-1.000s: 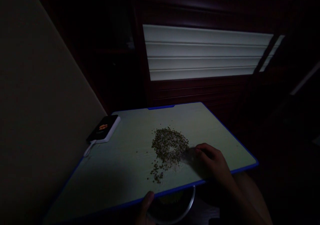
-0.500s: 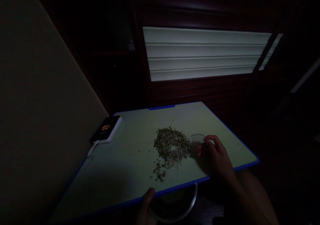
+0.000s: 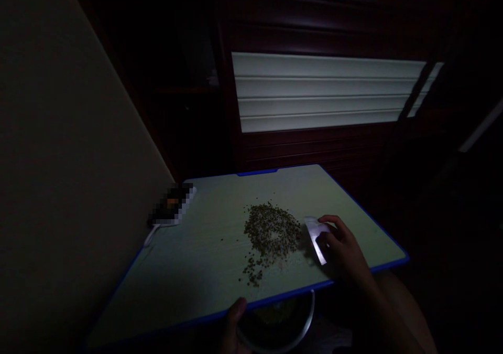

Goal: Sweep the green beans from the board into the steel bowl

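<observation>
A heap of small greenish-brown seeds (image 3: 271, 225) is spread over the middle of a pale board (image 3: 196, 262) with a blue edge, and a few lie scattered to its left and front. My right hand (image 3: 348, 246), fingers closed, grips a thin, shiny, see-through plastic piece (image 3: 314, 236) just right of the heap; its exact kind does not show. At the near edge of the board, my left hand (image 3: 234, 325) has its thumb on top, with the other fingers hidden below. Under that edge sits a round bowl (image 3: 309, 320) with greenish contents, partly covered by the board.
A phone-like device (image 3: 173, 204), blurred by pixels, lies at the board's left corner with a white cable (image 3: 151, 234). A wall (image 3: 78, 160) rises on the left. Behind the board stands dark wooden panelling with white slats (image 3: 322, 92). The room is dim.
My right hand has tilted the plastic piece, so its face now catches the light. The view has shifted slightly; the heap and my left hand look much the same.
</observation>
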The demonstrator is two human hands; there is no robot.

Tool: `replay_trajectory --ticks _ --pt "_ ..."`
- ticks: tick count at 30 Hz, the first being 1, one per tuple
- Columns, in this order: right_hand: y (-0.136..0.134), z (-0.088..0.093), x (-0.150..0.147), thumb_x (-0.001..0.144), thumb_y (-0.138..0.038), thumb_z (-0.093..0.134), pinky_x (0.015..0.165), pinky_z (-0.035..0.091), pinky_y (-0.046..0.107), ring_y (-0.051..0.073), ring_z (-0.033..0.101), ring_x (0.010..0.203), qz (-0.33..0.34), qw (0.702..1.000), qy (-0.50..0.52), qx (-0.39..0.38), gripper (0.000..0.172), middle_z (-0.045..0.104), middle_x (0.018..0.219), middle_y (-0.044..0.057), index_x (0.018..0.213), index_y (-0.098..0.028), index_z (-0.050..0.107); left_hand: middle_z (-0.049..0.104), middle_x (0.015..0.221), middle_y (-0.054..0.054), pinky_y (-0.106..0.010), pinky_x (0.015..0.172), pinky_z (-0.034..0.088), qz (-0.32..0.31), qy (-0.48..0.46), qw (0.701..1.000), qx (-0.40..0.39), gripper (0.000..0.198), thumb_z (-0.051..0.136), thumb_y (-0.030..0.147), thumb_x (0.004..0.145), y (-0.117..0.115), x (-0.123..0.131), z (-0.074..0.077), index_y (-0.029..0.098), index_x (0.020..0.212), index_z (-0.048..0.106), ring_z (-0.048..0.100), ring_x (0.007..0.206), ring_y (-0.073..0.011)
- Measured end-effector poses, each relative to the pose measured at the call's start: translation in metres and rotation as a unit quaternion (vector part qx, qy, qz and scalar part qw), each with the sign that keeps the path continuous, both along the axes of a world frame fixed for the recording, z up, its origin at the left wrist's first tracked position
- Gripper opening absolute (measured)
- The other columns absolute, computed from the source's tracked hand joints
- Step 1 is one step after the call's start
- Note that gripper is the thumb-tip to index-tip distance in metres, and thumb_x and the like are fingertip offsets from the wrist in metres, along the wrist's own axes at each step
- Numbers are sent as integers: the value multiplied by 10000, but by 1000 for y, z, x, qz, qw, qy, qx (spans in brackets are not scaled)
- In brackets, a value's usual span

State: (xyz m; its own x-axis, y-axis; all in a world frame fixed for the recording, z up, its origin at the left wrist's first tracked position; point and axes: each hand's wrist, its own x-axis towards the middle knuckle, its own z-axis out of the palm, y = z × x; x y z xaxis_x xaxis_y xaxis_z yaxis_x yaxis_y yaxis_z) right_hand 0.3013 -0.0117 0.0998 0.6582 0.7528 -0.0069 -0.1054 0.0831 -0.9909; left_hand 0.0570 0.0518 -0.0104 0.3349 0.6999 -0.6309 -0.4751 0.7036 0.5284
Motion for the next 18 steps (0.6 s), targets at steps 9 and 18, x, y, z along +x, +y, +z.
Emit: replay_trajectory --ticks 9,18 --pt "-5 -7 5 808 -454 690 604 508 283 175 628 661 27 996 -79 -18 334 671 788 14 1030 -221 603 613 1354 -125 -472 1170 333 29 -98 994 47 722 669 250 843 -3 0 0 181 1495 368 473 1349 -281" --pt "-14 -7 0 845 -456 678 630 496 262 174 639 742 40 989 -130 -59 316 697 879 13 1086 -259 627 689 1232 -91 -490 1217 169 72 47 991 104 536 753 374 771 -5 -4 -12 228 1273 632 430 1383 -309"
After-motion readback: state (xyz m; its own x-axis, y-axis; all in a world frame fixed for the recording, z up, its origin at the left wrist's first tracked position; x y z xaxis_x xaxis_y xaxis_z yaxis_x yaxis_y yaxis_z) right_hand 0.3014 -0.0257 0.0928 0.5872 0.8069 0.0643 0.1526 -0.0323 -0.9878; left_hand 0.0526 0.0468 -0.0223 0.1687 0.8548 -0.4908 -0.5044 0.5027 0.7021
